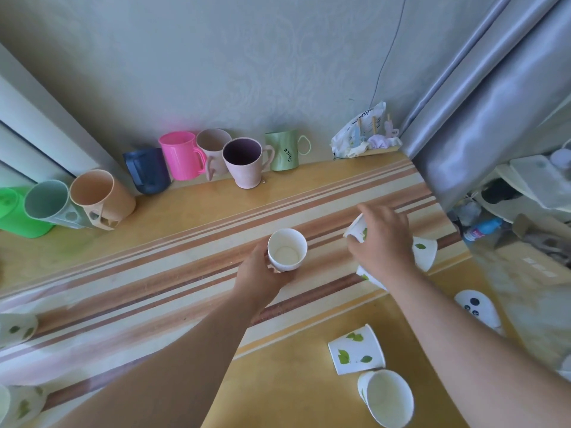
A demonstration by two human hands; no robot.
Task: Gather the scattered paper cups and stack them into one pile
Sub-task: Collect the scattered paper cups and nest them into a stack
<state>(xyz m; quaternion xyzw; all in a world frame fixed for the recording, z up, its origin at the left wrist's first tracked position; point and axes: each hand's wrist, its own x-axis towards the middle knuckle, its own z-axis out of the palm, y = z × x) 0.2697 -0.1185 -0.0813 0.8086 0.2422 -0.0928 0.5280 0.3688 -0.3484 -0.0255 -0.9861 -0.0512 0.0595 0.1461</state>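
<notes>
— Left hand (262, 273) wraps an upright cup (287, 250), mouth up, just above the striped counter (185, 242). Why hold it like that?

— My guess: it serves as the base of the pile. With the mouth open upward, the next cup can drop straight in.

— And the right hand (381, 239)?

— It closes from above on a second cup (357, 231), tilted with its rim toward the left one. That tilt looks like the start of lining it up for nesting, though nothing is stacked yet.

— What sits under that hand?

— Two more cups: one on its side (425, 251) just right of the hand, another (369, 278) partly hidden beneath the wrist. I can't tell if the hand touches either.

— Where are the rest?

— Scattered. One lying cup (357, 349) near the front, an upright one (386, 398) just beside it, and two (15, 329) (21, 407) at the far left edge, well apart from the hands.

— How do they look?

— White paper, tapered, with green leaf prints outside and plain white inside. Thin walls, so a tight squeeze would likely dent them.

— The mugs (182, 156) by the wall?

— Plastic, with handles; not part of this job.
</notes>
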